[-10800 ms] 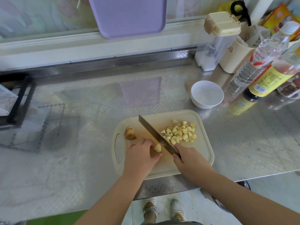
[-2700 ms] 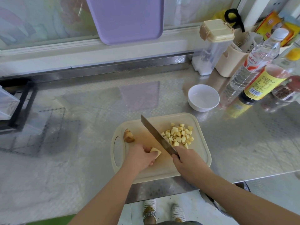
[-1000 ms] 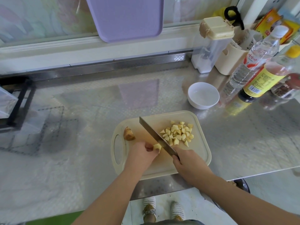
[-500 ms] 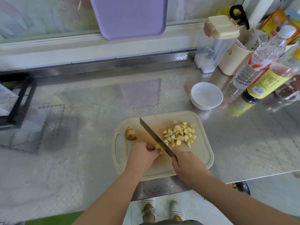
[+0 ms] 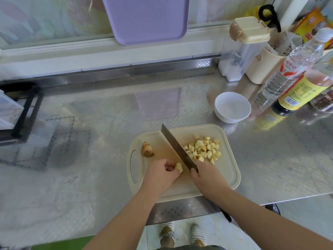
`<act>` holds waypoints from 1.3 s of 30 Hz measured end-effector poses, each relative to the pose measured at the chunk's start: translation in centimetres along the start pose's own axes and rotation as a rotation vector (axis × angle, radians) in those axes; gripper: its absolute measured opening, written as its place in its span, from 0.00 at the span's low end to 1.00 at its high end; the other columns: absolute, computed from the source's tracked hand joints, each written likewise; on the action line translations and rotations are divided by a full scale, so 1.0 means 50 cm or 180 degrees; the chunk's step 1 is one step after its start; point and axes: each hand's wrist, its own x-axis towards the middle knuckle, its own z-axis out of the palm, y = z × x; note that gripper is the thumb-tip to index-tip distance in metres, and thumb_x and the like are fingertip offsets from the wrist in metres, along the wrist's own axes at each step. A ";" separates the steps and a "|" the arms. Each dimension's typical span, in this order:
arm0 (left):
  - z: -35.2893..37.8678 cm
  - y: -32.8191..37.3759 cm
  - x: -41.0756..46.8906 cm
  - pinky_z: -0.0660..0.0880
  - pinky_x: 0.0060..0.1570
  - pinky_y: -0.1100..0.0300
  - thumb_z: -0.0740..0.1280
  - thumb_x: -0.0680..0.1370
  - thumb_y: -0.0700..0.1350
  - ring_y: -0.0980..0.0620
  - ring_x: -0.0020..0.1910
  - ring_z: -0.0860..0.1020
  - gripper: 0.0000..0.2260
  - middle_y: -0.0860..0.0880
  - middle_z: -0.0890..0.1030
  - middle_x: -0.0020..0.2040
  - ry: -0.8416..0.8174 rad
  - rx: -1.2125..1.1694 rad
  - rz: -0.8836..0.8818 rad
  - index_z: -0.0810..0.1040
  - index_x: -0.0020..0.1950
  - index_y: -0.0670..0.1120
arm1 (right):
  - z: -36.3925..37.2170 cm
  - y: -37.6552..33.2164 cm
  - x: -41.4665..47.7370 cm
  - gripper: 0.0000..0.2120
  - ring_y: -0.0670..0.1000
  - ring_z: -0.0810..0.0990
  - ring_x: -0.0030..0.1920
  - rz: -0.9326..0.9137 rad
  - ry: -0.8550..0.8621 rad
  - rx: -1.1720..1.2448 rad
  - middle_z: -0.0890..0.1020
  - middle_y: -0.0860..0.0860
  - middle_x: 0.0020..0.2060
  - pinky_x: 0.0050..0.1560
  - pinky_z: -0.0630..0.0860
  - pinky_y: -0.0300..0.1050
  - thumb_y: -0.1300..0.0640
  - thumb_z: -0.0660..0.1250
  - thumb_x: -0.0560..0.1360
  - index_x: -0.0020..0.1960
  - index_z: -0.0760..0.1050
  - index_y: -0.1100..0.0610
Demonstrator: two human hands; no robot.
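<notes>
On the cutting board, our left hand pinches an apple piece; our right hand, fingers curled, grips the knife, its blade between that piece and the diced heap.

counter: embossed shiny metal | cutting board: matt cream plastic | knife: smooth steel blade | bowl: glossy white
</notes>
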 end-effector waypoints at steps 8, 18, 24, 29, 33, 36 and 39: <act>-0.005 0.024 -0.015 0.77 0.46 0.63 0.71 0.73 0.45 0.59 0.42 0.78 0.10 0.56 0.79 0.45 0.0333 0.0895 0.0724 0.81 0.54 0.52 | -0.013 0.022 -0.017 0.11 0.46 0.74 0.34 -0.0094 -0.0108 -0.0067 0.75 0.48 0.35 0.35 0.69 0.39 0.54 0.57 0.82 0.42 0.70 0.49; 0.004 0.019 -0.015 0.77 0.51 0.59 0.72 0.74 0.48 0.57 0.45 0.77 0.10 0.54 0.78 0.47 0.0215 0.1162 0.1007 0.82 0.54 0.50 | -0.012 0.033 -0.032 0.08 0.47 0.77 0.39 -0.0134 -0.0098 0.0041 0.78 0.49 0.38 0.43 0.76 0.44 0.55 0.56 0.82 0.49 0.73 0.52; -0.007 0.023 -0.007 0.74 0.41 0.68 0.72 0.73 0.47 0.60 0.41 0.78 0.09 0.58 0.79 0.41 -0.0085 0.0744 0.0577 0.80 0.52 0.51 | -0.015 0.033 -0.030 0.09 0.47 0.78 0.39 -0.0121 -0.0081 0.0065 0.79 0.49 0.38 0.44 0.79 0.45 0.54 0.57 0.82 0.48 0.75 0.52; -0.043 0.033 0.006 0.69 0.36 0.67 0.71 0.73 0.50 0.59 0.41 0.77 0.10 0.56 0.79 0.43 0.0083 0.0881 0.0304 0.77 0.53 0.53 | -0.016 0.032 -0.026 0.11 0.48 0.77 0.35 -0.0065 -0.0075 0.0087 0.77 0.49 0.35 0.40 0.76 0.46 0.53 0.57 0.82 0.43 0.73 0.53; -0.039 0.051 0.013 0.72 0.44 0.63 0.70 0.74 0.47 0.55 0.45 0.77 0.12 0.53 0.79 0.49 0.0162 0.1489 0.0494 0.78 0.57 0.49 | -0.016 0.029 -0.023 0.11 0.47 0.75 0.35 -0.0058 -0.0107 0.0084 0.76 0.48 0.34 0.36 0.72 0.41 0.53 0.57 0.82 0.41 0.71 0.51; -0.024 0.051 0.008 0.76 0.47 0.61 0.69 0.76 0.47 0.54 0.46 0.77 0.11 0.51 0.78 0.52 0.0228 0.1612 0.0666 0.79 0.58 0.49 | -0.017 0.028 -0.023 0.13 0.45 0.73 0.33 -0.0045 -0.0121 0.0068 0.75 0.47 0.33 0.34 0.68 0.38 0.54 0.57 0.82 0.39 0.68 0.49; -0.022 0.035 -0.001 0.75 0.45 0.63 0.71 0.75 0.48 0.56 0.43 0.77 0.10 0.53 0.78 0.48 0.0312 0.1388 0.0697 0.78 0.56 0.50 | -0.016 0.030 -0.024 0.13 0.46 0.73 0.33 -0.0025 -0.0142 0.0114 0.75 0.48 0.33 0.34 0.68 0.39 0.55 0.56 0.82 0.39 0.68 0.50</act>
